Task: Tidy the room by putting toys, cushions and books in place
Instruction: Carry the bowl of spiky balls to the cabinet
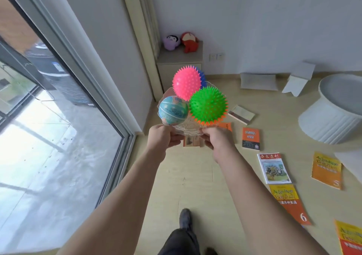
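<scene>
At mid-frame the left hand (163, 136) and right hand (216, 138) each pinch the near rim of a clear bowl (189, 128) piled with balls, and the low cabinet (179, 66) with two plush toys lies straight ahead, just above it in frame.

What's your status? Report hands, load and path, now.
Left hand and right hand grip clear dish by near rim. Dish carries pink, green, blue-patterned balls. Books scattered on floor, right.
</scene>
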`<state>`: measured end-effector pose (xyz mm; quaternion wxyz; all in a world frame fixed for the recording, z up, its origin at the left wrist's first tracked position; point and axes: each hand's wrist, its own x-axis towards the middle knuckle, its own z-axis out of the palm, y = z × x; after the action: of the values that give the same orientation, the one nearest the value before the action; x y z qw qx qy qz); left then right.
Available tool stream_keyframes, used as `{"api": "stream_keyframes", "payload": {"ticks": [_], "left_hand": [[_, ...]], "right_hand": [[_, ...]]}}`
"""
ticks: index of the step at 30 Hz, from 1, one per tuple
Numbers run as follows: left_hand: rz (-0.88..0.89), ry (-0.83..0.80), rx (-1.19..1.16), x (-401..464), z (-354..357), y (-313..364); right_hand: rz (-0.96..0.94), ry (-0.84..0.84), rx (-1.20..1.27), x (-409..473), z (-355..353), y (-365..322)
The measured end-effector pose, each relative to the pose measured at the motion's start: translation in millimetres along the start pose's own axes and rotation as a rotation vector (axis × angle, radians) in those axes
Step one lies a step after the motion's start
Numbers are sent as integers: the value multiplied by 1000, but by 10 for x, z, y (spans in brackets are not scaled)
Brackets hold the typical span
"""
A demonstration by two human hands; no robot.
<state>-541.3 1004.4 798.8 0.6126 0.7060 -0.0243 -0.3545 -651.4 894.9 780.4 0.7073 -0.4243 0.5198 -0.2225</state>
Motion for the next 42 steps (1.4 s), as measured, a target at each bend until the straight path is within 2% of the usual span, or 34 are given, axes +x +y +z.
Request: {"api": "stream_keyframes", "payload": {"ticks": [14, 20, 28, 36, 42], "left_hand": [[5, -74, 30, 2483, 659, 1254], [-74, -95, 38, 3190, 1133, 1477], [-134, -89, -3, 4153, 2125, 1930], [-82, -49, -52, 4959, 3054, 2585], [-91, -17, -81, 5612, 3253, 2913]], "right_hand": [[21, 22, 33, 2132, 1039, -1264], [51, 67, 40, 2906, 1056, -1649], [68, 5, 19, 4260, 885, -2408], [-12, -41, -44, 5319, 759, -3402], [22, -67, -51, 5991, 1057, -3725]]}}
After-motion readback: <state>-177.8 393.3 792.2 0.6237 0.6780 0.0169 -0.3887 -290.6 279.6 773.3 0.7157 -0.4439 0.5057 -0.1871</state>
